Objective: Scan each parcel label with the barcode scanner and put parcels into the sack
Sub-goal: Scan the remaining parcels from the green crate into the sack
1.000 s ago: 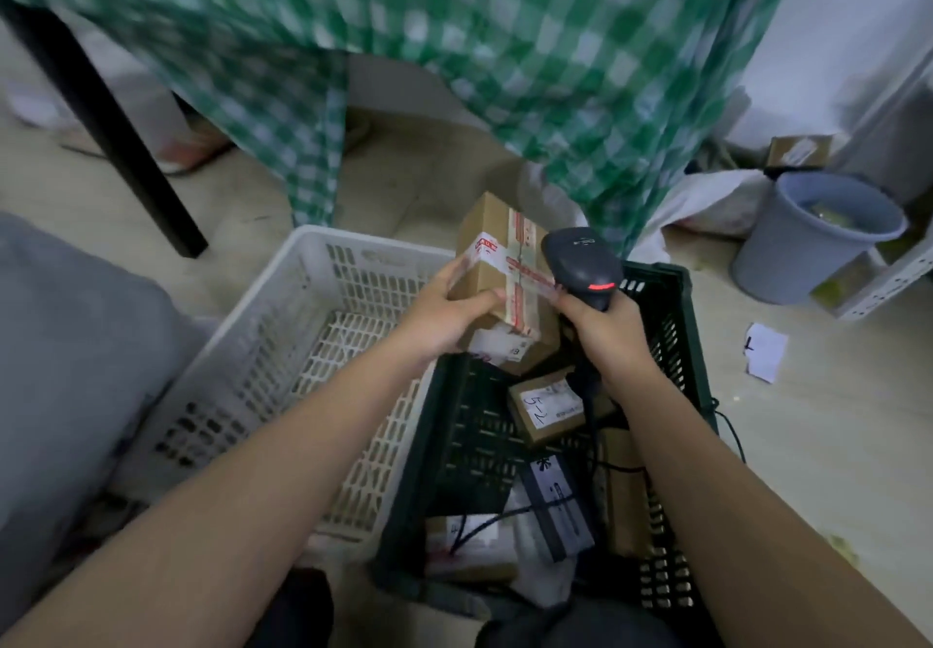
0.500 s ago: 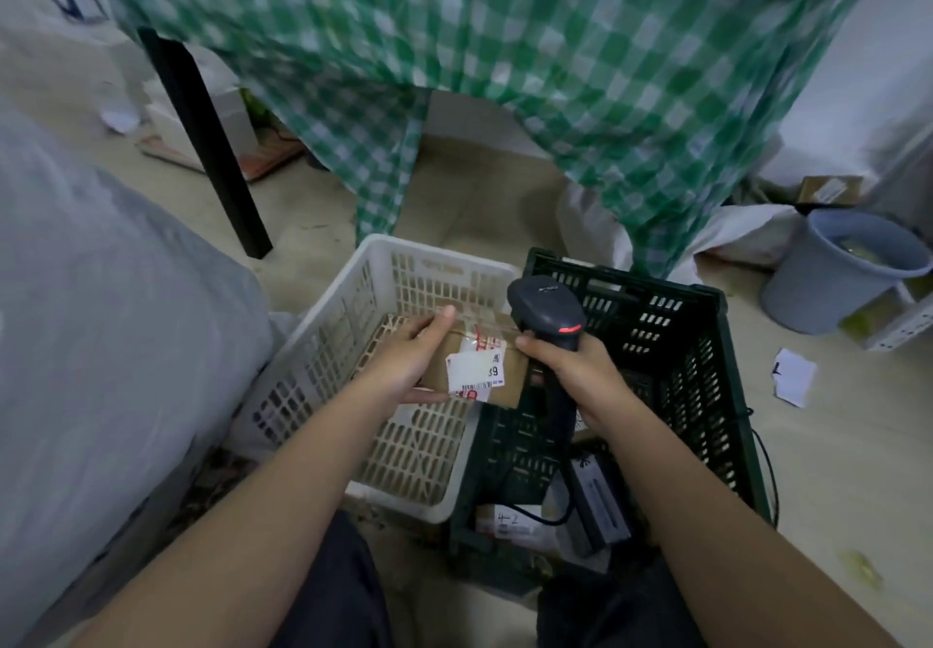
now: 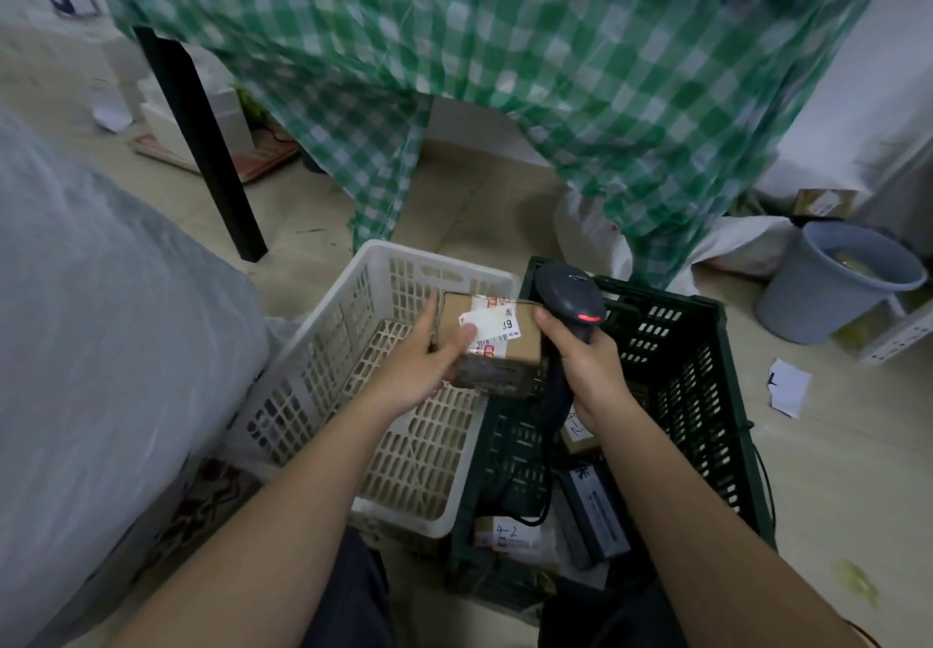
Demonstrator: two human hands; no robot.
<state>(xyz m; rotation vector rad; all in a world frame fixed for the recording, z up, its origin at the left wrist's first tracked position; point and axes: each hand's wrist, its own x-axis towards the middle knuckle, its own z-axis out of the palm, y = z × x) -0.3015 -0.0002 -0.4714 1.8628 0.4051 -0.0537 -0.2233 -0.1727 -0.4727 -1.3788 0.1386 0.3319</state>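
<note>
My left hand [image 3: 421,362] grips a brown cardboard parcel [image 3: 510,344] with a white barcode label on top, holding it over the white crate [image 3: 353,314]. My right hand [image 3: 588,367] grips the black barcode scanner [image 3: 570,294], whose red light is lit, right beside the parcel's right edge. Several more parcels [image 3: 593,511] lie in the dark green crate [image 3: 696,395] under my right arm. A large grey-white sack [image 3: 101,344] bulges at the left.
A table with a green checked cloth [image 3: 505,67] and a black leg [image 3: 202,142] stands beyond the crates. A grey bucket [image 3: 833,279] sits at the right, with a paper scrap [image 3: 787,385] on the floor nearby. The scanner's cable runs through the green crate.
The parcel came down from in front of the table to over the white crate, label turned up. The scanner stays close at its right. The view shifted left toward the sack.
</note>
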